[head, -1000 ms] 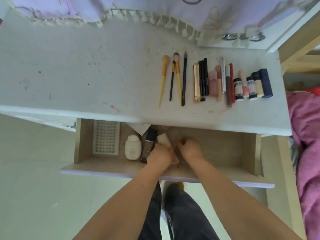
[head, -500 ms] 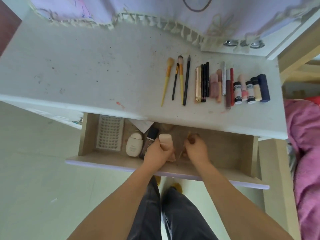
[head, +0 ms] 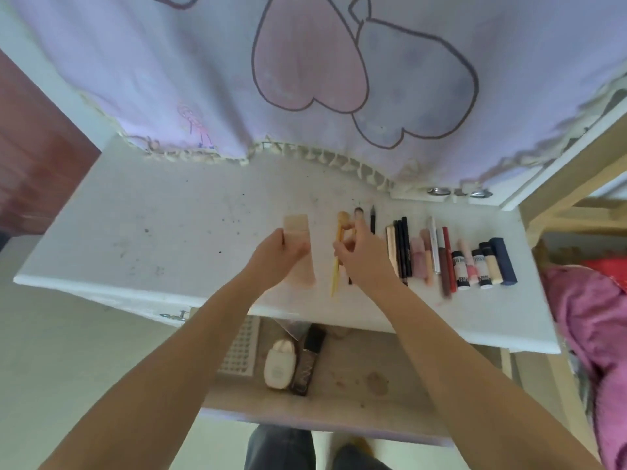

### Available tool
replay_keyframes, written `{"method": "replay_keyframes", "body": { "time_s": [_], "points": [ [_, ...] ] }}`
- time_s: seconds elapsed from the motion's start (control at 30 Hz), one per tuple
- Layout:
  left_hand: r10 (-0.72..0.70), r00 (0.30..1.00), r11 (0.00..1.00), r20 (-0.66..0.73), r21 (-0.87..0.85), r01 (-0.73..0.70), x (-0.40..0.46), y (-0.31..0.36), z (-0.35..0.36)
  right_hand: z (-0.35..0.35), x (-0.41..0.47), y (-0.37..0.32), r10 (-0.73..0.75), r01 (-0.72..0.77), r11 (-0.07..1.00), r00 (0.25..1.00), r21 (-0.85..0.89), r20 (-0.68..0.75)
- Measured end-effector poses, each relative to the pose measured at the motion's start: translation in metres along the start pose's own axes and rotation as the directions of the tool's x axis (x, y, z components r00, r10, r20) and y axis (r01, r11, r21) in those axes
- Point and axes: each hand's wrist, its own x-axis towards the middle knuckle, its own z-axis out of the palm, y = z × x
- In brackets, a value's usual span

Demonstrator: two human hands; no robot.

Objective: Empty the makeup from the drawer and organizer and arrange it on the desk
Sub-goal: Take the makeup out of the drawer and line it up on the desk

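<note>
My left hand (head: pixel 273 257) grips a peach tube with a beige cap (head: pixel 296 226), low over the white desk (head: pixel 169 232) just left of the brushes. My right hand (head: pixel 361 257) hovers over the brushes with its fingers curled and pinched near the yellow brush (head: pixel 336 276); blur hides whether it holds anything. A row of pencils, lip tubes and small bottles (head: pixel 475 262) lies to the right on the desk. In the open drawer (head: pixel 390 401) below lie a white bottle (head: pixel 279 368), a dark bottle (head: pixel 307 364) and a white organizer tray (head: pixel 239 347).
A lilac cloth with heart drawings (head: pixel 305 79) hangs over the back of the desk. Pink bedding (head: pixel 590 334) lies at the right. A wooden frame (head: pixel 559 184) stands at the far right. My legs (head: pixel 281 449) are under the drawer front.
Both hands rose out of the drawer to the desk top. The left hand carried the peach tube up with it. The camera tilted upward.
</note>
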Motion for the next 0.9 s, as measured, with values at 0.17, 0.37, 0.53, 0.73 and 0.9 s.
{"method": "replay_keyframes", "body": {
  "time_s": [0.17, 0.37, 0.53, 0.73, 0.9],
  "points": [
    [0.044, 0.998, 0.998, 0.043, 0.044, -0.046, 0.077, 0.01, -0.018, 0.038, 0.062, -0.002, 0.004, -0.023, 0.912, 0.999, -0.41, -0.047],
    [0.096, 0.985, 0.989, 0.143, 0.102, -0.111, 0.146, 0.022, -0.015, 0.047, 0.069, 0.011, -0.114, 0.015, 0.637, 0.991, -0.771, -0.076],
    [0.213, 0.95, 0.963, 0.228, 0.115, -0.244, 0.178, 0.045, 0.006, 0.059, 0.07, 0.029, -0.213, -0.049, 0.546, 0.957, -0.837, -0.195],
    [0.372, 0.888, 0.857, 0.272, 0.266, -0.44, 0.197, 0.051, 0.018, 0.055, 0.064, 0.036, -0.282, 0.003, 0.646, 0.93, -0.764, -0.235],
    [0.473, 0.862, 0.714, 0.182, 0.495, -0.496, 0.178, 0.033, 0.012, 0.03, 0.032, 0.017, -0.443, 0.135, 0.777, 0.811, -0.615, -0.382]
  ]
}}
